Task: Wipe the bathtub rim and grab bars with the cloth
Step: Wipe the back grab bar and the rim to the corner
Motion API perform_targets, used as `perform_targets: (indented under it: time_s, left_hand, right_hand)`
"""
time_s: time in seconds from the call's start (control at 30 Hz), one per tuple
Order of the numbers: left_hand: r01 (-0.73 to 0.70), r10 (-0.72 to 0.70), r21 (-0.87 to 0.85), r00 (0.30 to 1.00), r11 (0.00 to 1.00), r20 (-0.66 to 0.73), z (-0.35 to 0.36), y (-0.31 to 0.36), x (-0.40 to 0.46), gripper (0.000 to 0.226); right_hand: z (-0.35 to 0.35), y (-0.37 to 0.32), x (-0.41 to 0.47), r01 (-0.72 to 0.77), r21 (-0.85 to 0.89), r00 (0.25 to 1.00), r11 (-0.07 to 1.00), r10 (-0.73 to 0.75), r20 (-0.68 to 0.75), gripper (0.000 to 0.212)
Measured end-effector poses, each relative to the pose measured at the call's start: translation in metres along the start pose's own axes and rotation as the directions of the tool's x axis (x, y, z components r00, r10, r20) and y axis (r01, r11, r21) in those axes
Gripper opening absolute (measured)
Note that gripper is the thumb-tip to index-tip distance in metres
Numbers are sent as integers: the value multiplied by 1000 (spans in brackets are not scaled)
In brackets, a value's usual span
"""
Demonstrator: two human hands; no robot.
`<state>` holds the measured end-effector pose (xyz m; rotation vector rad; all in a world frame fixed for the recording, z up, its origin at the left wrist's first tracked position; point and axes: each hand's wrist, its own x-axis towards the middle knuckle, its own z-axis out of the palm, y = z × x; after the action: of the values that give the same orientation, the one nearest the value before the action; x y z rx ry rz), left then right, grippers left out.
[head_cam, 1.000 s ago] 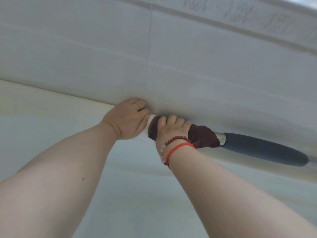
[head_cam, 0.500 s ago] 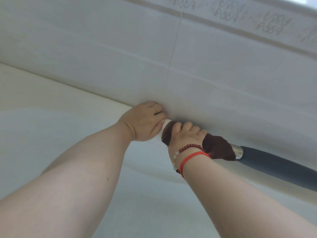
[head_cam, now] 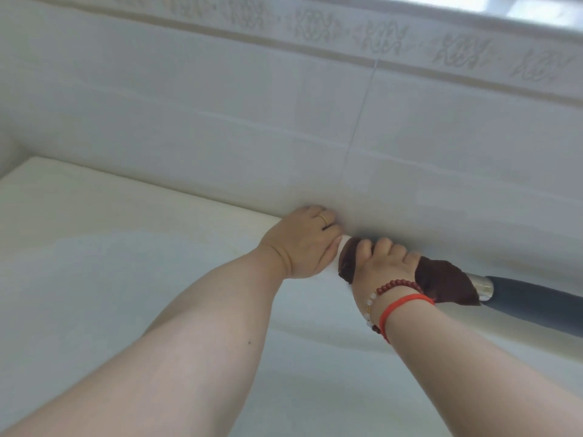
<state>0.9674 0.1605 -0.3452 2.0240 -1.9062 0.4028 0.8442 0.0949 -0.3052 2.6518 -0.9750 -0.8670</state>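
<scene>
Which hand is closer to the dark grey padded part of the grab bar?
The right hand, gripping the dark brown cloth beside the grey padding. The left hand sits farther along.

Bkgd: wall of large glossy pale grey-white ceramic tiles [head_cam: 220,115], thin grout lines, one vertical joint right of centre. Faint lighter streaks run lengthwise across tiles. Above them a narrow beige trim strip, then a decorative border band of embossed cream scroll-pattern tiles [head_cam: 378,36] running L to R, tilted in view. Top right corner: bright overexposed strip of daylight [head_cam: 504,4], prob. a window, detail blown out. Lighting soft, diffuse; dim shadow low on wall at right.
</scene>
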Motion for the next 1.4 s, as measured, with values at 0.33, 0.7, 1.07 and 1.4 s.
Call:
perform_targets:
  time_s: [0.33, 0.7, 1.07, 1.4]
  left_hand:
    - [-18, 10, 72, 994, 997, 111, -26, -60, -69, 46]
    - [93, -132, 260, 982, 961, 134, -12, -90, -111, 79]
    - [-271, 222, 152, 935, 951, 278, -34, -133, -72, 57]
    - [-257, 228, 142, 954, 956, 196, -29, -133, -74, 55]
  right_hand:
    - [0, -3, -2, -47, -34, 999, 998, 47, -6, 78]
    - [0, -1, -1, -34, -84, 999, 996, 34, -3, 70]
    - [-2, 0, 0, -37, -57, 999, 998, 35, -25, 72]
    - [14, 24, -8, 232, 574, 943, 786, -36, -332, 56]
